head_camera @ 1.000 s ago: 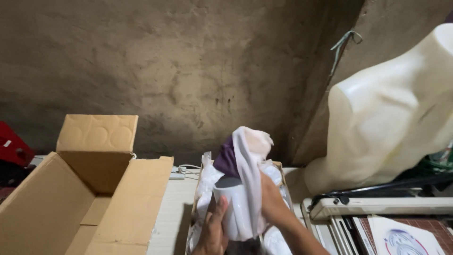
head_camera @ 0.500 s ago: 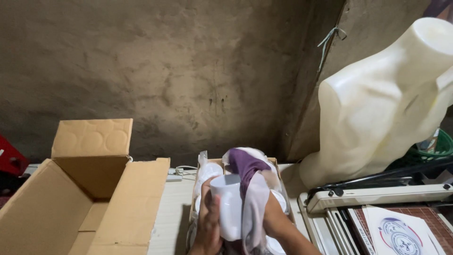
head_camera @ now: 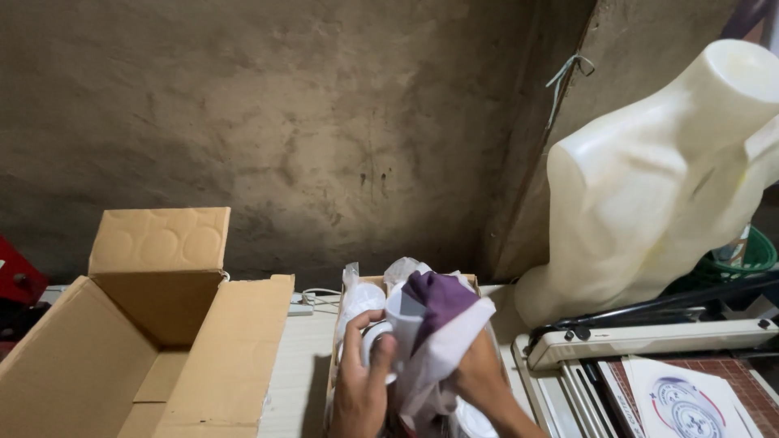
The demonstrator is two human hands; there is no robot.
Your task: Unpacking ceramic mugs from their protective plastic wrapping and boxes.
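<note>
Right hand (head_camera: 479,381) mostly hidden under purple-white cloth (head_camera: 442,324); cardboard box (head_camera: 122,365) cut by bottom-left edge; mannequin torso (head_camera: 657,186) cropped right.

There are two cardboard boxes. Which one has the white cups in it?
The small box in the middle, right under the hands. White wrapped cups fill it, and the left hand holds one. The big box on the left stands open with only cardboard showing inside.

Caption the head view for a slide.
Both hands wipe a white mug with a purple-and-white cloth beside an open cardboard box.
</note>
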